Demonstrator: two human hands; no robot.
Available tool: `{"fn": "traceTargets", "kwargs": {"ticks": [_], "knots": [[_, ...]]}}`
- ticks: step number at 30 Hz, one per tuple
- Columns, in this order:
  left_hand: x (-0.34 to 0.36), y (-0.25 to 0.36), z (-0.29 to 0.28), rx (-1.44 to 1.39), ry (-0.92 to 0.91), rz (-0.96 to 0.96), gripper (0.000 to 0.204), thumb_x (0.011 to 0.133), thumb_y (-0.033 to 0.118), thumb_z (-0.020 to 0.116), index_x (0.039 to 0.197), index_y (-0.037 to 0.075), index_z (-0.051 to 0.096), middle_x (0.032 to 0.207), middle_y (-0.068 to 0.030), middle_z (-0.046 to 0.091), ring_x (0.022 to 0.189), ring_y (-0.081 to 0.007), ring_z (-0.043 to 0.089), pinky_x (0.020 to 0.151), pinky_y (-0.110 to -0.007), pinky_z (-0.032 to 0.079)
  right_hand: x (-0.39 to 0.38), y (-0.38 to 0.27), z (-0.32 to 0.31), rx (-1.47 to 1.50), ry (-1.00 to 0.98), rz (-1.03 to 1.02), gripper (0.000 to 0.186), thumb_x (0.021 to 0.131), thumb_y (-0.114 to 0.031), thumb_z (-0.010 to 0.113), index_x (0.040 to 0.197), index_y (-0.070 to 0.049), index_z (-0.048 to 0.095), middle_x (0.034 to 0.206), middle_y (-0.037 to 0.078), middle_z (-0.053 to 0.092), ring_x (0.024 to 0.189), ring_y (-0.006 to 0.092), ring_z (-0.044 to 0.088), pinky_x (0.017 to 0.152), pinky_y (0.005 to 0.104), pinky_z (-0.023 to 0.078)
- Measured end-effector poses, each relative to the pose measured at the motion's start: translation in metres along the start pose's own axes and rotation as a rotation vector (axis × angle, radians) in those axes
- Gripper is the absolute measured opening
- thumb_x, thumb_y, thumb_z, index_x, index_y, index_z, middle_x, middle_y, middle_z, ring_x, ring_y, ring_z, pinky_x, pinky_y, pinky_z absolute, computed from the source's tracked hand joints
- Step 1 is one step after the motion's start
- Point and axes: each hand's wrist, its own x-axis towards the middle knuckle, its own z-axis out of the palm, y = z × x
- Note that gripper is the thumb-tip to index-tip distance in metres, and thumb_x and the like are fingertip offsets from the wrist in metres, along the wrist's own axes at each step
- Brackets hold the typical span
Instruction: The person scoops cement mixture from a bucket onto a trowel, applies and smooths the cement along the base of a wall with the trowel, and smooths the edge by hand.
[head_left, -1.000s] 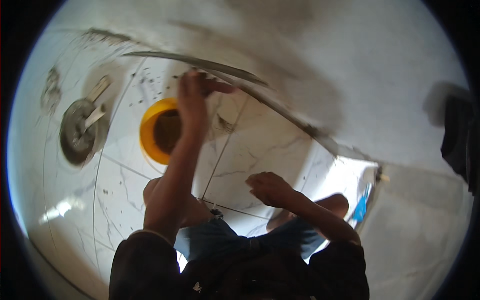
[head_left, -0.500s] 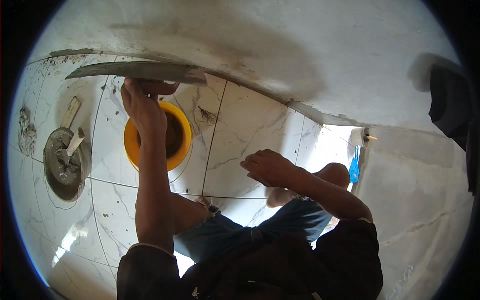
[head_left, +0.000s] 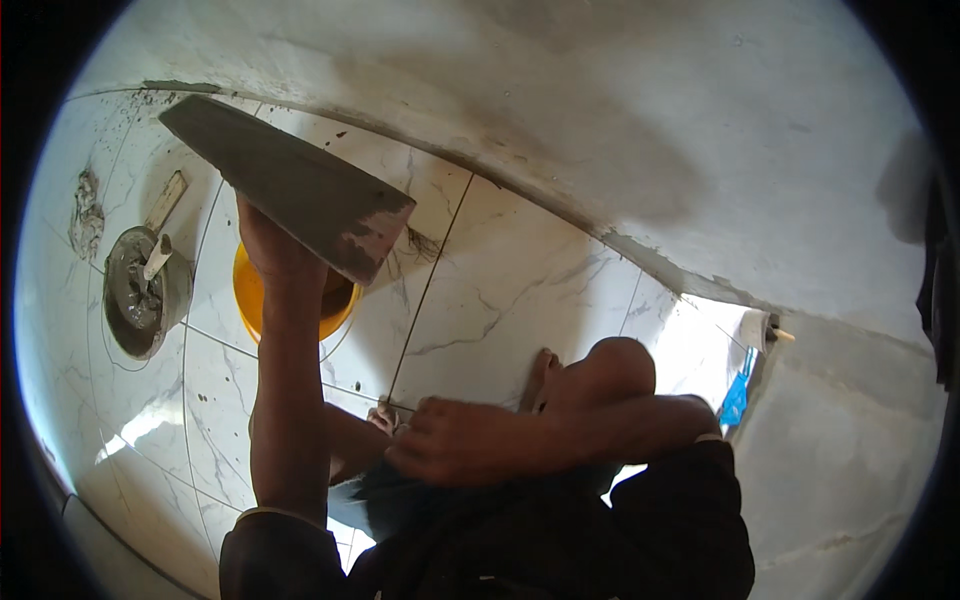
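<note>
My left hand [head_left: 275, 240] is closed round the underside of a long grey plastering float [head_left: 285, 180], whose handle is hidden beneath. The float's broad face tilts up into sight, smeared grey, with a bare reddish patch at its wider end. Below it stands a yellow bucket [head_left: 247, 290], partly covered by the float and my wrist. My right hand [head_left: 440, 442] hovers over my lap with fingers curled in; nothing shows in it. To the left, a grey bucket [head_left: 180, 285] holds wet grey mortar and a tool with a pale handle [head_left: 157, 257].
A plastered wall [head_left: 600, 120] rises along the far side, above marble-patterned floor tiles [head_left: 480, 290]. A wooden strip [head_left: 166, 200] and a crumpled grey lump [head_left: 87, 215] lie near the mortar bucket. Dark bristly fibres [head_left: 422, 243] and a blue item [head_left: 736, 392] are also on view.
The float has turned from nearly edge-on to show its broad face, its wider end swinging nearer. My right hand has drawn in leftward and down over my lap.
</note>
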Motion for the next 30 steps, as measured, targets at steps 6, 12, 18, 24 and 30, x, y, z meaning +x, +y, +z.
{"fn": "traceTargets", "kwargs": {"ticks": [6,12,18,24,30], "knots": [[-0.033,-0.067,0.020,0.503,-0.110,0.092,0.040,0.100,0.038,0.042,0.118,0.005,0.053,0.107,-0.0093,0.061,0.096,-0.0243,0.061,0.087,-0.036,0.051,-0.026,-0.003,-0.048,0.152,0.510,-0.165,0.037,0.082,-0.022,0.057,0.111,0.002,0.060,0.097,0.014,0.063,0.087,0.0252,0.063,0.079,0.0371,0.050],[-0.079,-0.173,0.047,0.009,-0.252,-0.353,0.035,0.098,0.032,0.044,0.114,0.004,0.057,0.108,-0.0100,0.063,0.098,-0.0264,0.062,0.089,-0.039,0.051,-0.095,-0.014,-0.070,0.075,0.664,-0.197,0.041,0.080,-0.020,0.060,0.112,0.006,0.059,0.094,0.015,0.062,0.083,0.0228,0.062,0.078,0.0356,0.050],[-0.121,-0.286,0.067,-0.073,-0.199,-0.798,0.033,0.098,0.026,0.045,0.119,0.003,0.054,0.114,-0.0148,0.060,0.108,-0.0298,0.057,0.096,-0.046,0.047,-0.156,-0.024,-0.087,0.392,0.934,-0.072,0.036,0.078,-0.019,0.060,0.101,0.009,0.062,0.084,0.014,0.064,0.076,0.0240,0.062,0.070,0.0359,0.048],[-0.191,-0.402,0.124,0.007,-0.065,-0.948,0.042,0.099,0.029,0.046,0.132,0.004,0.039,0.125,-0.0198,0.051,0.107,-0.0333,0.057,0.084,-0.057,0.053,-0.192,-0.008,-0.094,0.079,0.903,0.115,0.041,0.080,-0.018,0.061,0.112,0.007,0.059,0.094,0.016,0.062,0.083,0.0235,0.062,0.078,0.0355,0.051],[-0.209,-0.450,0.169,-0.090,-0.118,-0.917,0.042,0.097,0.024,0.046,0.133,0.006,0.032,0.107,-0.0243,0.060,0.082,-0.0367,0.066,0.073,-0.057,0.059,-0.222,-0.005,-0.093,0.098,0.866,0.200,0.040,0.079,-0.012,0.060,0.115,0.006,0.058,0.097,0.016,0.062,0.085,0.0251,0.063,0.079,0.0368,0.053]]}}
